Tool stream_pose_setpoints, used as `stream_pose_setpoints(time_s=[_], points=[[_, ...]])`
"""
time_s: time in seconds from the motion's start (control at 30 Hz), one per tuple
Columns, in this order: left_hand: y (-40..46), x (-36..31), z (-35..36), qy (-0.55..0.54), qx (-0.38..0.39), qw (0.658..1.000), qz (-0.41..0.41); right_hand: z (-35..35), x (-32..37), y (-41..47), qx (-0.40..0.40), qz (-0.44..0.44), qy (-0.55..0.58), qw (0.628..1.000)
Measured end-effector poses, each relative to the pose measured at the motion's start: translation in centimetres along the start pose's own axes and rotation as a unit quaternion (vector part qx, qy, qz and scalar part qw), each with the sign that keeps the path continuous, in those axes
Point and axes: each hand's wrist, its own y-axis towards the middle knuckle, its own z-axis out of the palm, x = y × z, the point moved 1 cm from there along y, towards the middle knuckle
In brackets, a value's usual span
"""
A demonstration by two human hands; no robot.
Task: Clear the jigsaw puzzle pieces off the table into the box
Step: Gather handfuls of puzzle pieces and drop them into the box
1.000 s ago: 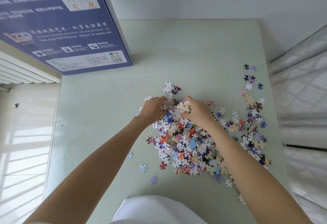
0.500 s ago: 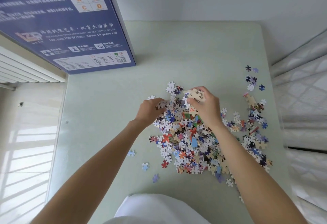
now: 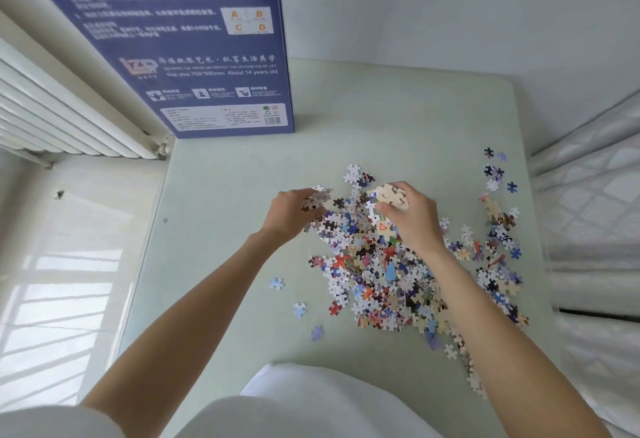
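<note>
Blue box (image 3: 194, 43) standing upright on the desk (image 3: 381, 119), white panel lettered A, B, C, D in orange, line "Net size 700*500mm About 14 years old", codes ending "D751-D1000", Chinese slogan, barcode on white label, smaller print illegible

Bright, even daylight throughout. Window-bar pattern of sun and shade thrown across the floor (image 3: 52, 299) left of the surface (image 3: 398, 119), so light entering from that side. Soft sheen along the surface's left edge; only faint shadows under the forearms and beside the box (image 3: 194, 57) standing at the surface's far left corner. Strong wide-angle bending: box edges, the radiator (image 3: 62, 119) left of the surface and the bed (image 3: 595, 202) to its right all splaying outward. Small print on the box smeared, large letters legible. Puzzle pieces (image 3: 388, 271) mid-surface reasonably sharp.
</note>
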Motion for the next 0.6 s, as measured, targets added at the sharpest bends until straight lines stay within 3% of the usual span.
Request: stream_pose_setpoints(time_s=[0.27, 0.43, 0.6], points=[[-1.5, -4.9, -13.8, -0.014, -0.143, 0.979, 0.142, -4.5, 13.1, -0.3, -0.001, -0.161, 0.047, 0.986], [-1.2, -8.7, -25.2, -0.010, -0.273, 0.927, 0.255, -6.6, 22.5, 2.1, -0.027, -0.245, 0.101, 0.964], [2.4, -9.8, -34.1, 0.060, -0.361, 0.883, 0.295, -7.6, 30.7, 5.7, -0.075, -0.304, 0.091, 0.945]])
